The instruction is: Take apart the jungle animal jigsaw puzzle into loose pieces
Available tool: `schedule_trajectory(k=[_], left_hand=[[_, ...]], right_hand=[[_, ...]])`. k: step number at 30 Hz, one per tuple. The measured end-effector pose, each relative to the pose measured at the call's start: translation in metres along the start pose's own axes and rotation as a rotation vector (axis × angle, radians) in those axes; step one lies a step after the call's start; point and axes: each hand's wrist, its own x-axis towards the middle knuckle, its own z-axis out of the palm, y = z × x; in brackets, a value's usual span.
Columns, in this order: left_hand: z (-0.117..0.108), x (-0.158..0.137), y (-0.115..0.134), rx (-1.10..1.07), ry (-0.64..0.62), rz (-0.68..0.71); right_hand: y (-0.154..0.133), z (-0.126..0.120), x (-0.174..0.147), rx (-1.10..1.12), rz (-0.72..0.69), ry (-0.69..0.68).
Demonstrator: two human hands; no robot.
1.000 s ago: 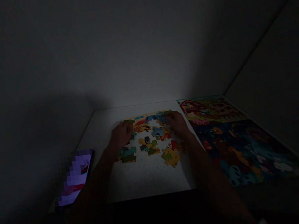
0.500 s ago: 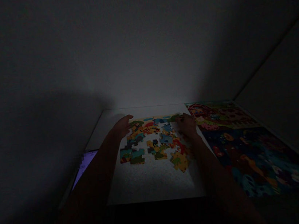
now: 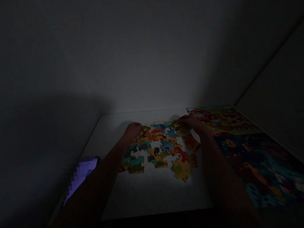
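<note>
My left hand [image 3: 133,130] and right hand [image 3: 191,122]: palms down on the far corners of the loose puzzle pieces [image 3: 159,148], centre frame; grip unclear in the dark. White table [image 3: 151,192]. Finished puzzles [image 3: 259,159], right. Phone [image 3: 81,173], lower left.

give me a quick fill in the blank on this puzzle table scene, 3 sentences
1. Both hands rest on the far edge of the loose ____ pieces.
2. The lit phone lies beside the person's ____ arm.
3. The finished barn puzzle lies on the table near the ____ hand.

Missing words: puzzle; left; right
</note>
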Motion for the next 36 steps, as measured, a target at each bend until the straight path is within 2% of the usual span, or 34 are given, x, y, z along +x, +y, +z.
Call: schedule_trajectory(k=[3,7,9,12,13,18,21,27,31,33,36], left_hand=[[0.007,0.005,0.003,0.179,0.034,0.13],[0.009,0.005,0.005,0.388,-0.051,0.248],[0.006,0.005,0.006,0.47,-0.096,0.27],[-0.005,0.009,0.008,0.564,-0.16,0.274],[-0.008,0.011,0.008,0.586,-0.182,0.271],[-0.012,0.017,0.011,0.634,-0.217,0.268],[-0.002,0.015,0.014,0.648,-0.195,0.266],[0.005,0.026,0.022,0.632,-0.191,0.204],[-0.002,0.04,0.026,0.551,-0.231,0.145],[-0.007,0.045,0.027,0.486,-0.272,0.118],[-0.012,0.047,0.024,0.385,-0.298,0.099]], right_hand=[[0.004,-0.017,-0.004,0.063,-0.117,-0.16],[0.01,-0.022,-0.003,0.043,-0.161,-0.311],[0.01,-0.014,0.002,-0.06,-0.173,-0.232],[0.007,0.006,0.011,-0.254,-0.252,0.044],[0.007,0.012,0.013,-0.328,-0.268,0.088],[0.009,0.026,0.012,-0.614,-0.238,0.013],[0.009,0.026,0.008,-0.686,-0.175,0.067],[0.007,0.016,0.002,-0.653,-0.126,0.109],[0.01,0.008,0.002,-0.36,-0.182,0.048],[0.012,0.005,0.003,-0.252,-0.172,0.09],[0.015,0.002,0.005,-0.267,-0.157,0.216]])
